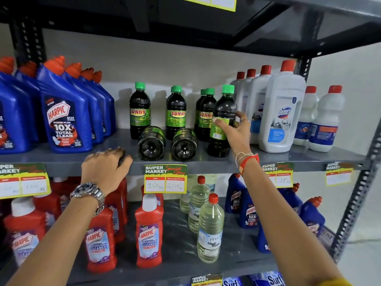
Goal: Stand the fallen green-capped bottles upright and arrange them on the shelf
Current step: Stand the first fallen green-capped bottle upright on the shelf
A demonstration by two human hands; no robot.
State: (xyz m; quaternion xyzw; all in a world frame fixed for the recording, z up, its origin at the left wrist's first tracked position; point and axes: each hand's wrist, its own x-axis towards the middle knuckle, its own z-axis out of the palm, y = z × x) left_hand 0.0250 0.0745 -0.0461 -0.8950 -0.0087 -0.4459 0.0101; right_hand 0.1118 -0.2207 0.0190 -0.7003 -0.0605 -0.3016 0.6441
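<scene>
On the grey shelf (288,156) stand several dark green-capped Sunny bottles: one at the left (139,109), a pair in the middle (175,112) and a pair further right (205,114). Two more lie on their sides with their bases toward me, one on the left (151,142) and one on the right (184,144). My right hand (235,129) grips another green-capped bottle (223,106) around its label; it is upright near the shelf's front, leaning slightly. My left hand (107,167) rests on the shelf's front edge, left of the fallen bottles.
Blue Harpic bottles (64,120) crowd the shelf's left, white Domex bottles (282,112) its right. A price tag (165,178) hangs on the front edge. Below stand red Harpic cleaners (148,230) and clear bottles (210,228). A dark shelf (206,21) is overhead.
</scene>
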